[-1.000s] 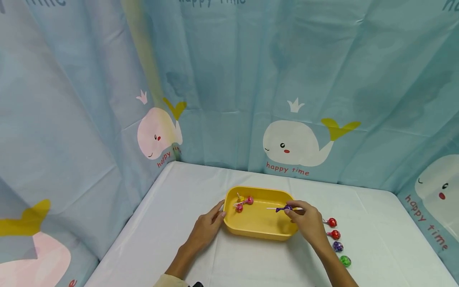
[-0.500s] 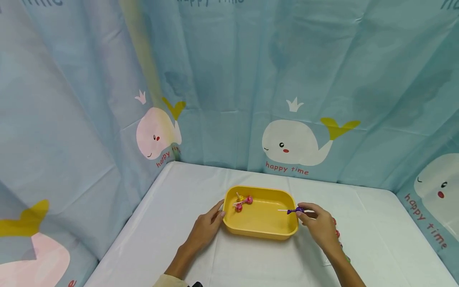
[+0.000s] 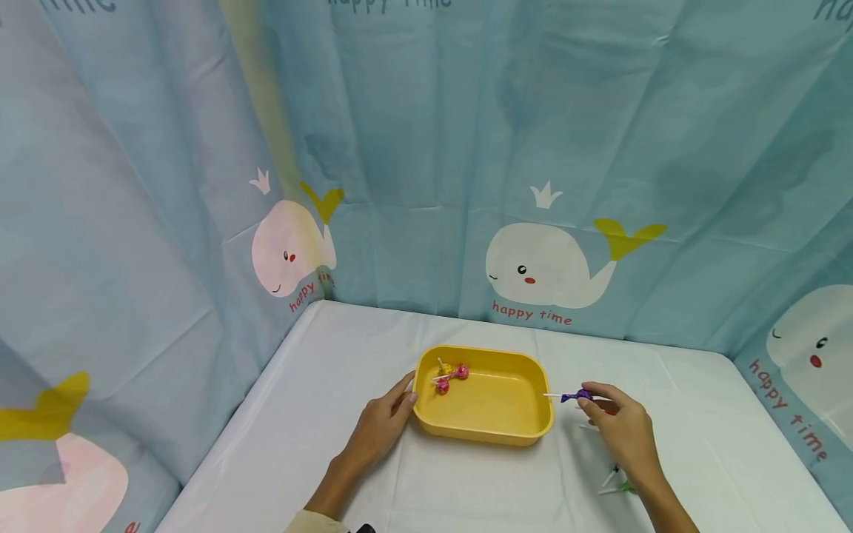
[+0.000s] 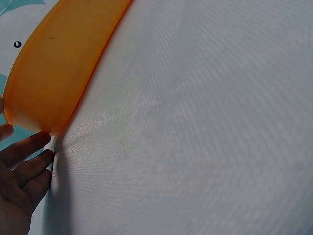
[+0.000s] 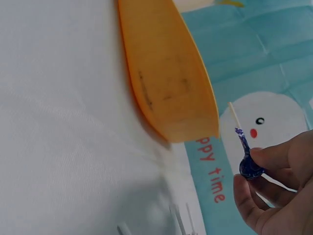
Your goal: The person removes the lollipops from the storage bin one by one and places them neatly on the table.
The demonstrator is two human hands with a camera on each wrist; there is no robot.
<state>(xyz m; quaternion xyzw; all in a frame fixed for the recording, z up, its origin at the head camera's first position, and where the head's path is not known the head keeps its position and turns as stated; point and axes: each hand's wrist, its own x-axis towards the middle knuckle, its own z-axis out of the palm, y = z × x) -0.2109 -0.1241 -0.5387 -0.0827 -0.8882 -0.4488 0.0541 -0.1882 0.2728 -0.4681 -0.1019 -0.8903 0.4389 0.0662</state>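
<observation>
A yellow tray [image 3: 483, 430] sits on the white tabletop. My left hand [image 3: 378, 428] holds its left end, thumb and forefinger at the rim and the other fingertips near the outer wall in the left wrist view. My right hand [image 3: 625, 428] pinches a purple-wrapped lollipop [image 5: 250, 167] by its head, just off the tray's right end. Its white stick [image 3: 552, 394] points left toward the rim. Inside the tray, at the left, lie a yellow lollipop [image 3: 446, 368] and two pinkish-red ones, one being a pink lollipop [image 3: 462, 371].
Beneath and beside my right forearm lie more lollipops, among them a green one [image 3: 626, 486]; the arm hides most of them. White sticks [image 5: 178, 218] show low in the right wrist view. A blue whale-print curtain [image 3: 413, 163] stands behind the table [image 3: 360, 326].
My right hand has moved right with the purple lollipop, from over the tray to beyond its right rim. It now covers the lollipops on the table. My left hand stays at the tray.
</observation>
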